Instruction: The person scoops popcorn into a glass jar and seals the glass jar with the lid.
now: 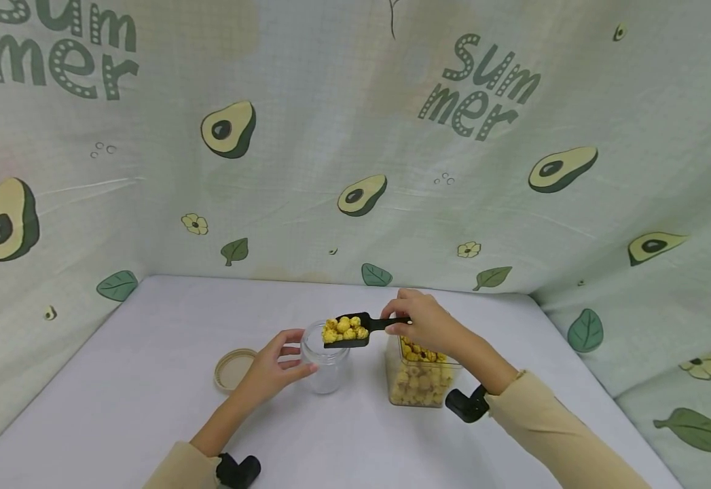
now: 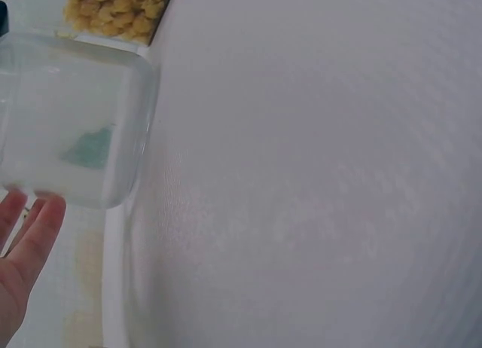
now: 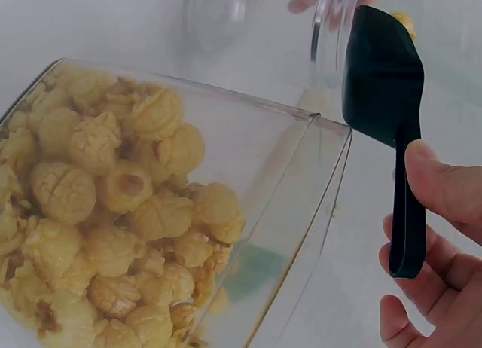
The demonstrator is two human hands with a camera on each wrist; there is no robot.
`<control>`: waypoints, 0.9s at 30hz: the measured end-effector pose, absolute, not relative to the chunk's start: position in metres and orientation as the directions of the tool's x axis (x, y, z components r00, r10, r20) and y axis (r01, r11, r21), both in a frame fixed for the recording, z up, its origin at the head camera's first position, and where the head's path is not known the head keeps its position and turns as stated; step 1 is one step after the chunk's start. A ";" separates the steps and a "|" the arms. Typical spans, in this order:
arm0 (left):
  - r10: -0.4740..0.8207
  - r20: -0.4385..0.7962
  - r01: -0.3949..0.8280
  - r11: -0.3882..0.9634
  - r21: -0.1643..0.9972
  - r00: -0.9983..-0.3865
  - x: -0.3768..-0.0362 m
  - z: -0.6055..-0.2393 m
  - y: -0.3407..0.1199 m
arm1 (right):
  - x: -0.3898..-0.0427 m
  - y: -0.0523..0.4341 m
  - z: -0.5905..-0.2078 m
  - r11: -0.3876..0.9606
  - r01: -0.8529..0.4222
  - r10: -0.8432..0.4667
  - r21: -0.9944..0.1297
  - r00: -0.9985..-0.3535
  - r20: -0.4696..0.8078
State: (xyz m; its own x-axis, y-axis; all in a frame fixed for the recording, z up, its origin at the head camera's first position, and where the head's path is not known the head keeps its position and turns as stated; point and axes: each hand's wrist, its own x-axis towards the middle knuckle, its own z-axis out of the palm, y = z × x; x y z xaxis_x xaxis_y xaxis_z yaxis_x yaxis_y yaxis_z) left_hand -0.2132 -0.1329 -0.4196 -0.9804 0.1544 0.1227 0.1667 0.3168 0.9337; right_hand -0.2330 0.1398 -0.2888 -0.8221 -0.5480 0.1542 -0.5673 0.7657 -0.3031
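Note:
Over the mouth of a clear jar (image 1: 326, 373) is a black scoop (image 1: 355, 341) loaded with yellow popcorn (image 1: 344, 327). My right hand (image 1: 419, 319) pinches the scoop's handle between thumb and fingers, as the right wrist view also shows. At the jar's left side my left hand (image 1: 272, 370) touches it with fairly straight fingertips, the thumb toward the front. The jar (image 2: 75, 122) appears see-through in the left wrist view, with the fingertips (image 2: 49, 209) against its wall. Below my right hand stands a clear square container (image 3: 248, 107) holding more popcorn (image 3: 113, 190).
A round, light-coloured lid or ring (image 1: 233, 370) lies on the white table (image 1: 166, 380), left of the jar and partly behind my left hand. Fabric printed with avocados and leaves (image 1: 306, 136) hangs behind the table and along its sides. Black wrist mounts (image 1: 468, 405) are on both forearms.

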 end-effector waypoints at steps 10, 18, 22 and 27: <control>0.169 0.137 0.183 0.295 0.938 -0.976 -0.213 -0.419 -0.135 | -0.232 0.126 -0.280 0.811 -0.549 -0.537 -0.202 -0.835 0.118; 0.175 0.155 0.199 0.275 0.941 -0.972 -0.212 -0.417 -0.134 | -0.231 0.121 -0.273 0.805 -0.579 -0.569 -0.132 -0.815 0.106; 0.177 0.147 0.193 0.278 0.941 -0.973 -0.212 -0.418 -0.134 | -0.229 0.117 -0.270 0.806 -0.586 -0.579 -0.082 -0.809 0.100; 0.177 0.140 0.187 0.280 0.942 -0.974 -0.211 -0.420 -0.135 | -0.228 0.114 -0.267 0.809 -0.587 -0.582 -0.037 -0.808 0.094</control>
State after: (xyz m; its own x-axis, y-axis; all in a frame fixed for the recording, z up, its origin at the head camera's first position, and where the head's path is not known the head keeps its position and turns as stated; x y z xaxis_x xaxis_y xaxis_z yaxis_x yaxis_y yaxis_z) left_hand -0.2115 -0.1352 -0.4197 -0.9741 0.1774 0.1403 0.1867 0.2805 0.9415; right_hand -0.2278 0.1142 -0.2669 -0.8079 -0.5819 0.0935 -0.5869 0.8088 -0.0371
